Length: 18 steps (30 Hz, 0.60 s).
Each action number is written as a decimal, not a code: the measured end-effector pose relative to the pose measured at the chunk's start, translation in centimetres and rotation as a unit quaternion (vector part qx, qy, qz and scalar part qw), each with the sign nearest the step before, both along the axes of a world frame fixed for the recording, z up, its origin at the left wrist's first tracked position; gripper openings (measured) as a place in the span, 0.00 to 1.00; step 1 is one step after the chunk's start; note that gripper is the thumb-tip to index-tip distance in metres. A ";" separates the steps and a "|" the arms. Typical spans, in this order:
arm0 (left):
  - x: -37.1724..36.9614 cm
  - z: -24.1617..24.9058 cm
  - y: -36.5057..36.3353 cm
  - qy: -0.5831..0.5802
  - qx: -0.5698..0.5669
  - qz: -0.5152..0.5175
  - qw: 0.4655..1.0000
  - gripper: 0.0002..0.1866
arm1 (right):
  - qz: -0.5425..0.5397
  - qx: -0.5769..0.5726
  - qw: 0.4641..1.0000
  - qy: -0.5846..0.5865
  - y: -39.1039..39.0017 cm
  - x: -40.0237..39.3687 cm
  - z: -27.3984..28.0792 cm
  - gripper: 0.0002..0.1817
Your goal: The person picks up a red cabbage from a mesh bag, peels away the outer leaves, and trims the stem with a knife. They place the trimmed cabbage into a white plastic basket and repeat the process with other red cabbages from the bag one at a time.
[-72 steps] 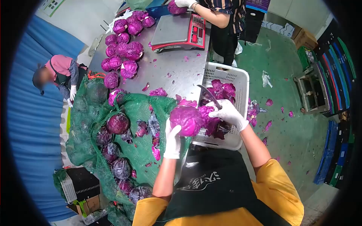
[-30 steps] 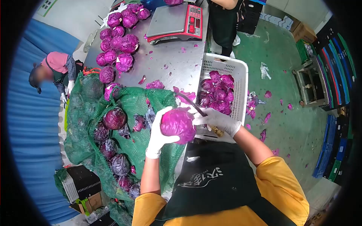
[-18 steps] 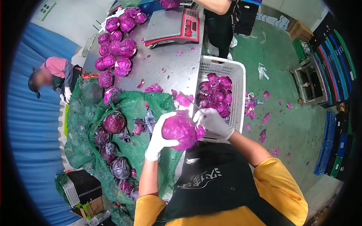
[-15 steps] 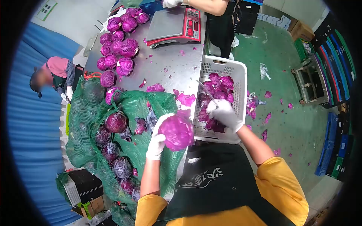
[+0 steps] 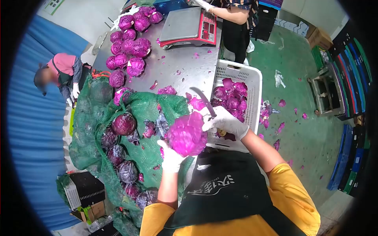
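Note:
A bright purple cabbage (image 5: 186, 134) rests in my gloved left hand (image 5: 171, 156), which cups it from below and the left. My gloved right hand (image 5: 226, 122) is wrapped round the handle of a curved knife (image 5: 203, 98), its blade pointing up and left; the fingertips reach the cabbage's right side. Below the right hand stands a white basket (image 5: 255, 98) holding purple leaves (image 5: 232, 98). Beneath the left hand lies a green mesh bag (image 5: 151, 103) with several dark cabbages (image 5: 124, 124) on it.
Trimmed cabbages (image 5: 136, 67) line the left of the metal table (image 5: 173, 65). A red scale (image 5: 208, 29) stands at the back, beside a co-worker's arm (image 5: 232, 15). Another person (image 5: 65, 70) bends at the left. Leaves lie on the green floor (image 5: 291, 137).
My right hand has moved from over the basket to the cabbage, bringing the knife along. My left hand has shifted lower under the cabbage. The co-worker's arm at the back has moved right.

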<state>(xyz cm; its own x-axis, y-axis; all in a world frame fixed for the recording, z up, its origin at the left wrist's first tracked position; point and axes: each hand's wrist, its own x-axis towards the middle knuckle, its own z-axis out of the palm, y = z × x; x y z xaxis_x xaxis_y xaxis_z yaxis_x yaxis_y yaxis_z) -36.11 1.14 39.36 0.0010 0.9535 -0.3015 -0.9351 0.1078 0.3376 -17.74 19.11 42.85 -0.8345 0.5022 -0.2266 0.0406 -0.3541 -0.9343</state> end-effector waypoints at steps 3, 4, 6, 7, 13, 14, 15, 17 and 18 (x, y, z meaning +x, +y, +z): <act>-0.9 -2.1 -0.9 0.075 0.033 0.035 0.996 0.44 | -0.037 -0.047 0.998 0.008 -0.8 -0.6 -0.3 0.08; -0.5 -0.5 -0.1 0.215 -0.031 0.037 0.975 0.41 | -0.076 -0.048 0.995 0.039 -1.3 -0.9 0.0 0.08; 0.1 1.9 1.4 0.123 -0.132 0.105 0.978 0.33 | -0.103 -0.065 0.991 0.058 -1.6 -1.1 -0.3 0.07; 0.1 1.9 2.0 0.123 -0.130 0.106 0.978 0.33 | -0.103 -0.064 0.991 0.059 -1.7 -1.3 -0.8 0.07; 0.8 2.4 3.9 0.116 0.049 0.111 0.986 0.50 | -0.102 -0.073 0.987 0.098 -0.8 -0.4 -1.4 0.05; 0.7 2.3 3.9 0.116 0.049 0.112 0.986 0.50 | -0.050 -0.050 0.997 0.039 -0.3 1.4 -0.3 0.05; 0.5 1.9 3.9 0.361 0.028 0.126 0.924 0.52 | -0.015 0.020 0.999 0.028 0.1 2.4 1.0 0.05; -0.2 0.3 3.7 0.767 -0.019 0.133 0.628 0.59 | 0.076 0.031 0.997 0.013 1.4 4.8 1.1 0.08; -0.2 -0.2 3.9 0.585 -0.013 0.173 0.792 0.58 | 0.079 0.032 0.996 0.013 1.6 4.7 1.4 0.08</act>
<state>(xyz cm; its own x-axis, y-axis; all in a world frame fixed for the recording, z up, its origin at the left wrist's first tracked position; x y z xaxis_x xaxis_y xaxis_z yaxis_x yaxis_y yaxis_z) -36.27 5.05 39.15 -0.5528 0.8297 0.0777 0.0412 -0.0658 0.9970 -13.01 20.76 44.27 -0.9095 0.3768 -0.1755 0.0665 -0.2850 -0.9562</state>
